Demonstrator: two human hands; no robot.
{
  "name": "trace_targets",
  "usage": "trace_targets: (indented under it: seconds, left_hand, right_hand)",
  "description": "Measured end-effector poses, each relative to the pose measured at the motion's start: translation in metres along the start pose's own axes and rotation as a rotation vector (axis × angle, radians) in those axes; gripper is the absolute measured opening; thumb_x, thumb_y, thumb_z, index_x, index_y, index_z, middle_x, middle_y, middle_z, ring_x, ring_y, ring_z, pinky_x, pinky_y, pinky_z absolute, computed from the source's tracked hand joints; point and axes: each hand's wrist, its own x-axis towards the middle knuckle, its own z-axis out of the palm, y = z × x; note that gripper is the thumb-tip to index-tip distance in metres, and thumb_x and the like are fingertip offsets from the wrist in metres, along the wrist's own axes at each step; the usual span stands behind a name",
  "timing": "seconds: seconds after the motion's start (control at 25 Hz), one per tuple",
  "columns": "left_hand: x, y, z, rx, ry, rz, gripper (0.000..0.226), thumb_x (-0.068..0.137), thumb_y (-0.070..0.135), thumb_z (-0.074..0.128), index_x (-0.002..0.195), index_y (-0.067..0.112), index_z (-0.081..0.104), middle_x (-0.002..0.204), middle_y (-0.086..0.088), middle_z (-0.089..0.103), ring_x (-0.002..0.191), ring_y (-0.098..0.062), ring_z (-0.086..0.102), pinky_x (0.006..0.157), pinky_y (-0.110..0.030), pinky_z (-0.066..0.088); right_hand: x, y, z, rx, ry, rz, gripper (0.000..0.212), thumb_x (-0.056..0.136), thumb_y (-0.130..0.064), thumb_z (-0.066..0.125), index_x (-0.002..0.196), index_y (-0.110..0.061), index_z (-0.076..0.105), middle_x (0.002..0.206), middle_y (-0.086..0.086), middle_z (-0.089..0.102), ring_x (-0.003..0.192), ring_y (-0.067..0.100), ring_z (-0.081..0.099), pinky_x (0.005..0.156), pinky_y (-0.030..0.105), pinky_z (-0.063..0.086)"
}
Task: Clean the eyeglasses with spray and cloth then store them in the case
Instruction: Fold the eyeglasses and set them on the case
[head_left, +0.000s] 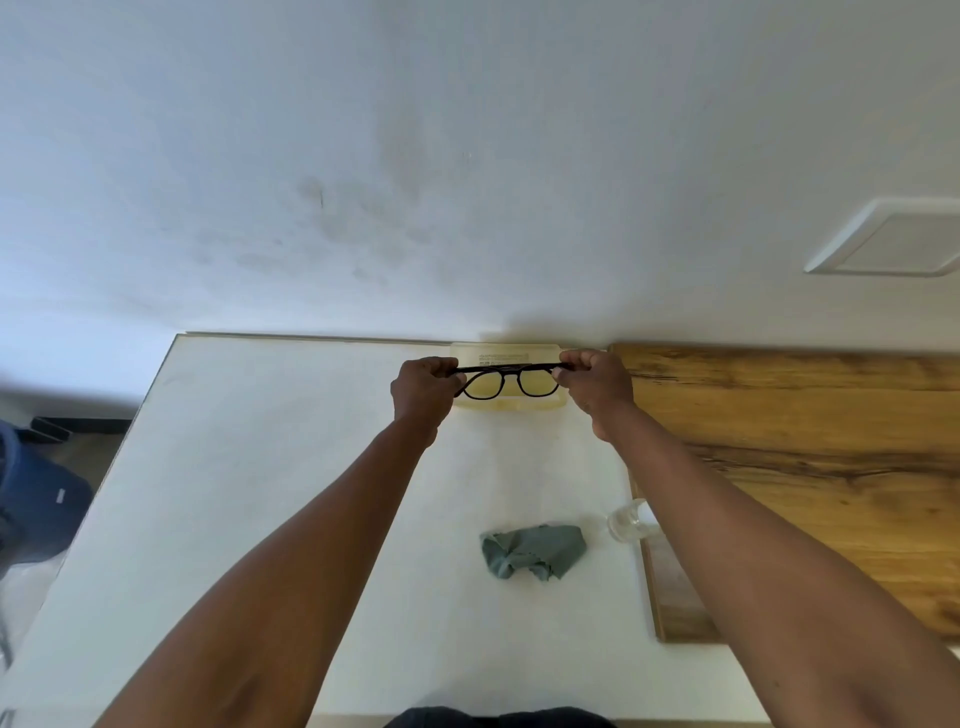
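The glasses (506, 378), with a dark frame, are held up between both hands at the far side of the white table (291, 467). The left hand (423, 392) is curled around the left end of the frame, and the right hand (595, 384) is curled around the right end, so that each end is gripped in closed fingers. The lenses hang below the top bar of the frame, between the two hands.

Directly behind and under the glasses, between the hands, a pale yellowish case (506, 405) is seen lying against the wall (467, 156). Whether the glasses are touching the case cannot be told. A small printed label is visible on the case just beyond the frame.

Nearer to the body than the hands, between the two forearms, a crumpled grey-green cloth (532, 551) is laid on the table. Just to the right of the cloth, partly hidden by the right forearm, a clear spray bottle (626, 519) is seen at the edge of a wooden board (805, 441). The board is spread out to the right of the right hand and arm.

To the left of the left arm, off the table edge, a dark blue bag (36, 499) is seen on the floor. On the wall, above and to the right of the right hand, a white square plate (893, 239) is mounted.
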Motion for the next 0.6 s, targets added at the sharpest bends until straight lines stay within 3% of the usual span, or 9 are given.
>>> trace_targets:
  seconds: [0.24,0.4,0.6]
  left_hand:
    - [0.0,-0.01,-0.002,0.071,-0.026,0.012,0.029,0.082,0.008,0.067,0.11,0.007,0.066,0.103,-0.01,0.07,0.06,0.005,0.051,0.044,0.001,0.037]
    - [-0.005,-0.018,-0.001,0.096,-0.034,-0.011,0.03,0.082,0.009,0.067,0.112,0.007,0.066,0.107,-0.011,0.07,0.075,-0.01,0.059,0.072,-0.016,0.044]
    - [-0.004,-0.023,0.001,0.111,-0.025,-0.004,0.03,0.083,0.011,0.067,0.112,0.009,0.066,0.108,-0.011,0.07,0.09,-0.014,0.059,0.081,-0.021,0.044]
  right_hand:
    - [-0.012,0.018,0.003,-0.03,0.003,0.018,0.038,0.078,0.001,0.067,0.115,-0.004,0.061,0.11,0.014,0.067,0.093,0.017,0.057,0.082,0.028,0.047]
    - [-0.018,0.025,0.008,-0.132,0.013,-0.038,0.039,0.078,0.0,0.067,0.117,-0.003,0.06,0.101,0.013,0.068,0.09,0.017,0.057,0.094,0.038,0.049]
    - [-0.018,0.028,0.009,-0.272,0.006,-0.146,0.036,0.082,-0.003,0.065,0.118,-0.005,0.06,0.108,0.016,0.068,0.102,0.027,0.061,0.097,0.037,0.046]
